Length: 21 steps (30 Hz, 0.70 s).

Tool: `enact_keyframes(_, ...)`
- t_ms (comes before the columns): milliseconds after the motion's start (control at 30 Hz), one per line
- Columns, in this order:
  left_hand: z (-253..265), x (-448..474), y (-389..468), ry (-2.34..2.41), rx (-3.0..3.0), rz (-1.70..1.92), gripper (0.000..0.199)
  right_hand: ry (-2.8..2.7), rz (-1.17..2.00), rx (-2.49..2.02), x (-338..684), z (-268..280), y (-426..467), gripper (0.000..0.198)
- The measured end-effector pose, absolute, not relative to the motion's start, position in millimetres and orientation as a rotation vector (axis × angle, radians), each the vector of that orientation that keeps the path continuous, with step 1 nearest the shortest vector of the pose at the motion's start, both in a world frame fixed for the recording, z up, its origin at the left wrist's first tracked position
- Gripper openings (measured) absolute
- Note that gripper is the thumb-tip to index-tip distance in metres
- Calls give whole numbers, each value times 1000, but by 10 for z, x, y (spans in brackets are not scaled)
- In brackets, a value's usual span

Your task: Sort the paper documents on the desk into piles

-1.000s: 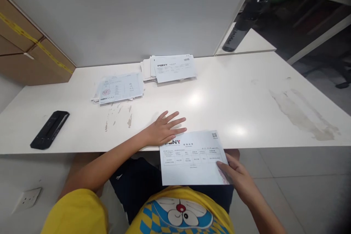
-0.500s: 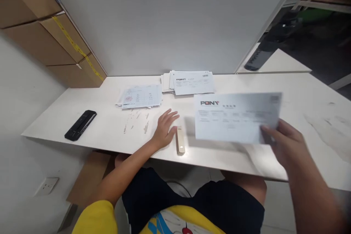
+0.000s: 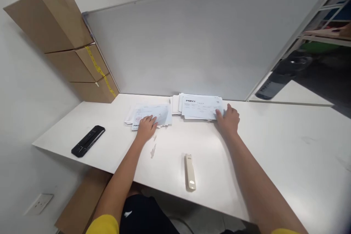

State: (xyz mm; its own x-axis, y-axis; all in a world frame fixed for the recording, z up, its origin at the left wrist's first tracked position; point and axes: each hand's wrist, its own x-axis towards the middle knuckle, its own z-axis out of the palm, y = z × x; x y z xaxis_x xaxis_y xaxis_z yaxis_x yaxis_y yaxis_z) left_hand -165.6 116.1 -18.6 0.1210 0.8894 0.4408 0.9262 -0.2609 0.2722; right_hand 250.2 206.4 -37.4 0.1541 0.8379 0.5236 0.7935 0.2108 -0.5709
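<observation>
My left hand point(image 3: 147, 127) is over the left stack of printed slips, its fingers curled on the top slip point(image 3: 163, 111), which bows up at its right side. A red round stamp shows partly beside the fingers. My right hand point(image 3: 229, 120) rests at the right edge of the other stack, whose top slip point(image 3: 199, 106) bears the print "PONY". Its thumb touches that slip's corner, and the fingers are spread apart beyond the edge. Between my forearms, nearer the table's front, lies a slim beige stapler-like tool point(image 3: 190, 172), touched by neither hand.
A black phone-like device point(image 3: 88, 141) lies on the white table point(image 3: 274, 146) at the left. Cardboard boxes point(image 3: 93, 89) are stacked in the back left corner. A grey panel point(image 3: 178, 51) stands behind the slips. At the back right is a dark bottle point(image 3: 270, 86).
My right hand has carried its slip from the right front to the right stack and loosened its hold. My left hand has moved from beside the beige tool onto the left stack. The view has tilted up.
</observation>
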Motion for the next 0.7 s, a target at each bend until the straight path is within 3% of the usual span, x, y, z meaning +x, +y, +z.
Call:
enact_keyframes(267, -107, -1653, 1139, -1964, -2314, -811, 46, -1933, 271, -1467, 2469, -561, 2079, 65)
enact_keyframes(400, -109, -1629, 1126, -1935, -2293, -790, 54, -1929, 176, -1430, 2503, -528, 2185, 55)
enact_keyframes(700, -81, -1632, 1105, -1980, -2277, -763, 49, -1933, 36, -1359, 2459, -470, 2135, 40)
